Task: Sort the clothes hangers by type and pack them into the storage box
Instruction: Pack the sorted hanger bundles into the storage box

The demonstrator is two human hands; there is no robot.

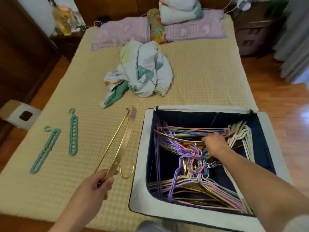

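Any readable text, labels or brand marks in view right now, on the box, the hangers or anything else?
None readable.
Storage box: no print visible.
Gold hanger in the left hand: no marking visible.
Bottle at far left: label too blurred to read.

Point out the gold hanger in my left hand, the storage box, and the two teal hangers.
gold hanger (124, 139): head view, curved shoulder bar.
storage box (143, 148): head view, left rim.
teal hangers (73, 134): head view, right one's slotted body.
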